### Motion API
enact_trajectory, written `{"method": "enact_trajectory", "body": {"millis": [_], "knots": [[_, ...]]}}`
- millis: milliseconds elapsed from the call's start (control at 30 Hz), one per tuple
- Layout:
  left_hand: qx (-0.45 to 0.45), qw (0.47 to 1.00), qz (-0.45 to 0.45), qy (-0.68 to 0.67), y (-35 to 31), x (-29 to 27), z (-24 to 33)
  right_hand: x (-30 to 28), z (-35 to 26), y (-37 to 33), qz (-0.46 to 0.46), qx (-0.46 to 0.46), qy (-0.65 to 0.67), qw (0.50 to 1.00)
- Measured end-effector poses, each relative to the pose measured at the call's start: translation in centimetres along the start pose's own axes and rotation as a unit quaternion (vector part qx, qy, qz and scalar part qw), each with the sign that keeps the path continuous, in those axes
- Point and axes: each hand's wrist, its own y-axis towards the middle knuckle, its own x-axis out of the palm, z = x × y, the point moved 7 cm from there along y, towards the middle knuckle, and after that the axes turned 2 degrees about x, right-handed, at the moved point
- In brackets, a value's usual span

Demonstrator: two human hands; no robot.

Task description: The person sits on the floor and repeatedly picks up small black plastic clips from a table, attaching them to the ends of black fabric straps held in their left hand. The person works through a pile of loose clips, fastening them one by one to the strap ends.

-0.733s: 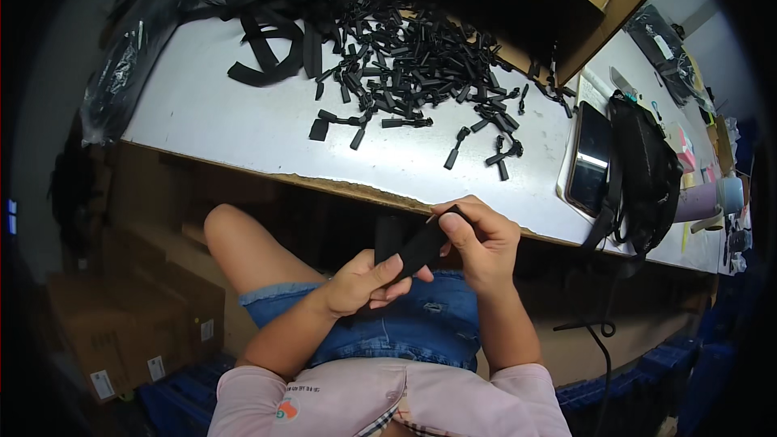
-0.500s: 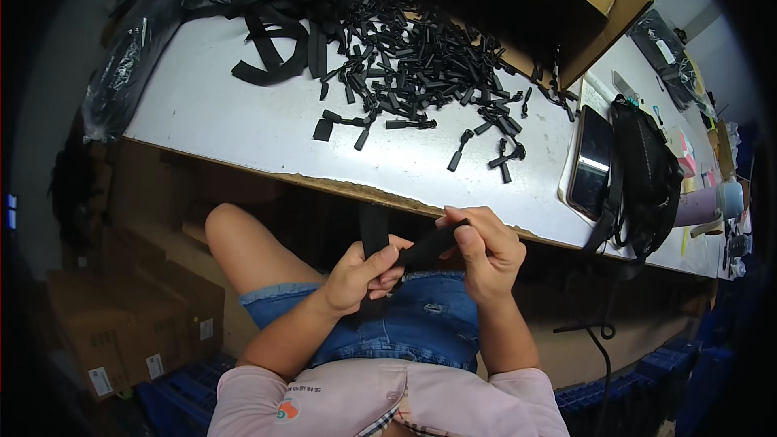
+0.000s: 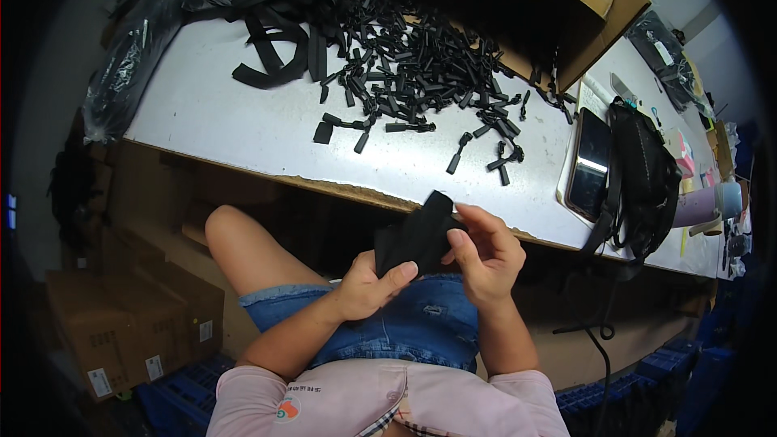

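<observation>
Over my lap, just off the table edge, my left hand (image 3: 371, 282) is closed on a folded black fabric strip (image 3: 413, 239), its thumb pressed on top. The strip looks like zipper tape, though its teeth cannot be made out. My right hand (image 3: 484, 257) is at the strip's right side, thumb and curled fingers pinching its edge. One end of the strip sticks up toward the table. Beyond the hands lies a heap of black zipper pulls (image 3: 429, 65), with a few loose zipper pulls (image 3: 459, 154) nearer me.
A cardboard box (image 3: 595, 40) lies open behind the heap. More black strips (image 3: 279, 73) and a plastic-wrapped bundle (image 3: 133, 65) are at the left. A phone (image 3: 589, 163), a black bag (image 3: 643, 162) and a purple cup (image 3: 696, 206) stand right. Cartons (image 3: 133, 320) sit on the floor.
The black strip, earlier stretched between my hands with a length hanging down, is now bunched and folded upward. My left hand has shifted slightly right; the right hand's fingers have loosened a little.
</observation>
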Motion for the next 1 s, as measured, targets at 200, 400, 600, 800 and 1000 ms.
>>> {"method": "enact_trajectory", "body": {"millis": [200,400,600,800,1000], "knots": [[0.027,0.996,0.081,0.005,0.0,-1.3,-0.7,-0.5,1.9,-0.3,-0.029,0.151,0.131,0.979],[0.044,0.997,0.057,0.002,0.5,0.2,0.4,2.3,-1.4,-0.7,-0.057,-0.158,-0.165,0.972],[0.102,0.985,0.131,-0.051,0.5,-1.5,0.6,1.1,-2.7,4.7,-0.045,-0.234,-0.482,0.843],[0.108,0.985,0.126,-0.05,0.7,-1.5,1.3,-1.2,1.1,8.1,-0.115,-0.124,-0.587,0.792],[0.176,0.97,0.168,0.007,0.4,-1.8,1.3,0.6,-2.4,3.3,-0.093,-0.193,-0.501,0.839]]}}
